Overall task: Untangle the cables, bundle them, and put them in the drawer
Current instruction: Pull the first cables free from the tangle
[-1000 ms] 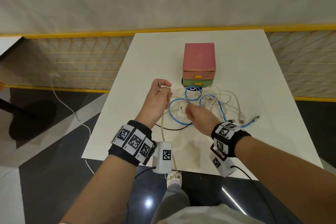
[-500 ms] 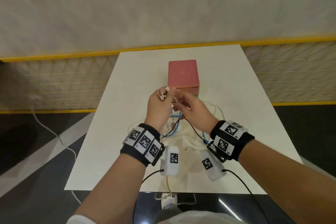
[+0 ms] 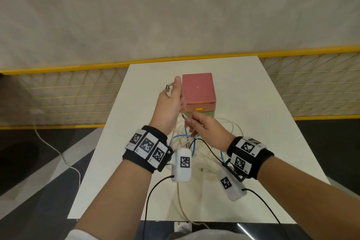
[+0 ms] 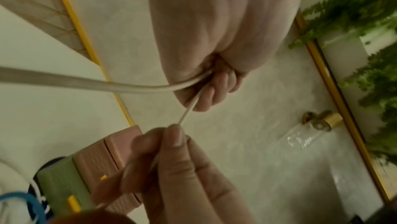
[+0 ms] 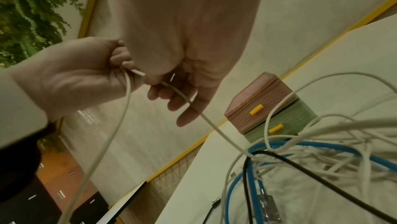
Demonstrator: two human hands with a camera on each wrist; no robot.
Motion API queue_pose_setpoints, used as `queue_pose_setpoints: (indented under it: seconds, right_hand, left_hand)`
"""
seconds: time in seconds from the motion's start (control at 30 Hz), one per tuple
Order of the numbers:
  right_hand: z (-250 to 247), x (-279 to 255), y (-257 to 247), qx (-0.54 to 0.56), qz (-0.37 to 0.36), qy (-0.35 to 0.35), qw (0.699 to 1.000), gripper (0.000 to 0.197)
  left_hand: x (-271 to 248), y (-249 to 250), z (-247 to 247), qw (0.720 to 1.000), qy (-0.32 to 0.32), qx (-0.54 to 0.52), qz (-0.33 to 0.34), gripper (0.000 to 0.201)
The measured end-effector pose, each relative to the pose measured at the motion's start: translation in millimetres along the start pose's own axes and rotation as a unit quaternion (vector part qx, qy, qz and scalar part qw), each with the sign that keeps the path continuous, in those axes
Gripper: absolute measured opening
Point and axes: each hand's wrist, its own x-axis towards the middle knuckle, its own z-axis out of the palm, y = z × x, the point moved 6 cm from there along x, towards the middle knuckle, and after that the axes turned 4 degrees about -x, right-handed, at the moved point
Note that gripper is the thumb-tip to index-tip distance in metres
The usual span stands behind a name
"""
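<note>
My left hand (image 3: 174, 91) is raised in front of the pink-and-green drawer unit (image 3: 198, 87) and grips a white cable (image 4: 128, 86). The cable's metal plug (image 3: 168, 87) sticks out above the fist. Just below it, my right hand (image 3: 188, 121) pinches the same white cable (image 5: 193, 107) between thumb and forefinger, the other fingers loose. From that pinch the cable runs down into the tangle (image 3: 194, 148) of white, blue and black cables lying on the table before the unit. Both drawers (image 5: 264, 119) are closed, with yellow handles.
The white table (image 3: 272, 122) ends near my body, and a white cable (image 3: 180, 204) trails off its front edge. A yellow-railed mesh fence (image 3: 68, 93) runs behind and to both sides. Another white cord (image 3: 58, 154) lies on the floor at left.
Both hands have lifted off the tangle with the white cable. The left hand has risen in front of the drawer unit, and a short stretch of cable now spans between the hands.
</note>
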Motion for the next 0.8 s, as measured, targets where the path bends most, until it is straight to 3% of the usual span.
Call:
queue_pose_setpoints:
  seconds: [0.13,0.23,0.33,0.37,0.43,0.5,0.63,0.7,0.8]
  right_hand:
    - [11,-3,18,-0.045,0.019,-0.069,0.996,0.024]
    - [0,-4,43,-0.062,0.066,-0.066,0.994,0.025]
    - [-22,8,42,-0.015,0.085,0.006,0.996,0.025]
    - [-28,13,34,0.0,0.075,0.027,0.997,0.024]
    - [-38,25,14,0.011,0.038,0.051,0.998,0.024]
    - [-44,31,-4,-0.001,-0.005,0.056,0.998,0.022]
    - [-44,32,2,-0.027,-0.007,0.039,0.999,0.025]
    - [-36,28,18,-0.032,0.021,0.013,0.999,0.026]
    - [-34,23,31,-0.049,0.052,0.006,0.997,0.028]
  left_hand:
    - [1,24,-7,0.998,0.018,-0.064,0.017,0.051]
    - [5,45,-20,0.994,0.003,-0.107,0.037,0.05]
    - [0,39,-15,0.992,-0.081,0.097,0.015,0.031]
    - [-5,31,-10,0.976,-0.107,0.191,-0.009,0.024]
    - [-11,8,-3,0.931,-0.148,0.328,-0.056,0.032]
    - [-14,-6,2,0.915,-0.163,0.362,-0.065,0.037]
    - [4,10,-12,0.97,-0.038,0.241,-0.013,0.033]
    - [12,21,-22,0.979,0.016,0.197,0.04,0.035]
    - [21,21,-39,0.98,0.091,0.169,0.048,0.036]
